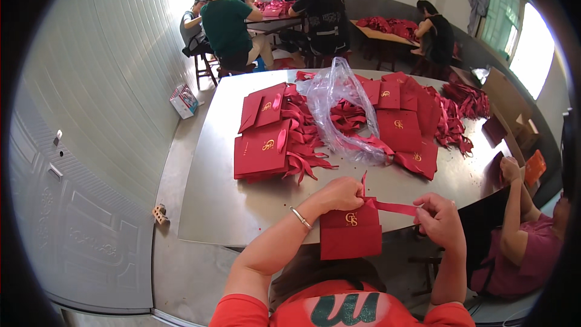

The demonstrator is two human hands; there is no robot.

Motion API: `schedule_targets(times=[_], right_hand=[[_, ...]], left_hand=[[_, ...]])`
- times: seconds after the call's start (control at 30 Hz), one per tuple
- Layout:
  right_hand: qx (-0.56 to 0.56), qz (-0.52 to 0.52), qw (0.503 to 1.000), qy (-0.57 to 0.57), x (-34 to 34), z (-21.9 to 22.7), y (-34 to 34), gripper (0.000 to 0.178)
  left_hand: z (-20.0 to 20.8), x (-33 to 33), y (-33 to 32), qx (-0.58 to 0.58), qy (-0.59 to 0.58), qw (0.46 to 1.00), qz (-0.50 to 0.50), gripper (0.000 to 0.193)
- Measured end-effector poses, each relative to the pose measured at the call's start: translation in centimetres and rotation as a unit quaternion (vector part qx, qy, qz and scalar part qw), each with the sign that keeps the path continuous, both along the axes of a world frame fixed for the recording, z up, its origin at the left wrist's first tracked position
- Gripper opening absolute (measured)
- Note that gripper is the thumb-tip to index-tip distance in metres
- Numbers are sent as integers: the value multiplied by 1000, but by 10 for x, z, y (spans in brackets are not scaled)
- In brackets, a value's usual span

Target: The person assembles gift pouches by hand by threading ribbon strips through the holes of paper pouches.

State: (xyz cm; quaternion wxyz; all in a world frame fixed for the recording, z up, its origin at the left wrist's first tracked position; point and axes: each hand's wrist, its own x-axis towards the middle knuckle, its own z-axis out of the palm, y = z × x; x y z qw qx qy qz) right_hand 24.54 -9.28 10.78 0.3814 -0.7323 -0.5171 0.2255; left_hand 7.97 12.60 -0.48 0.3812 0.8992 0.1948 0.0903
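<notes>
Evidently, red pouch [351,243] overlapped near edge of tabletop [212,203] in our view, contact unclear. Left grip [346,195] pinched pouch's top; right grip [440,218] pinched ribbon [396,208], stretched rightward. We judged step as threading or tying ribbon; next move likely called for gentle, level pull. Bare tabletop gave us room leftward; piled pouches [260,157] and plastic bag [327,109] crowded far side; seated co-worker [526,260] limited rightward swing.

Pale wall [115,54], 1 grey door [91,230], bright window [536,51]
</notes>
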Motion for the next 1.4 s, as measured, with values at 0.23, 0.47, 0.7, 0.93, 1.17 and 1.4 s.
schedule_targets(times=[0.23,0.47,0.7,0.93,1.17,1.4], right_hand=[[7,182,923,338,8,-8,3,21],[194,183,881,389,-8,-43,42,21],[103,-36,973,203,21,-78,93,23],[242,-100,951,167,23,-144,100,48],[354,-109,926,77,17,-139,103,21],[390,-110,914,32,18,-138,109,18]], left_hand=[[5,1,-1,1,4,1000,-1,19],[-1,1,1,-8,-1,1000,-8,20],[3,-2,-1,11,-26,999,29,19],[6,-1,4,152,-53,974,160,22],[-3,6,2,213,-182,946,161,17],[17,10,-2,279,-362,877,149,15]])
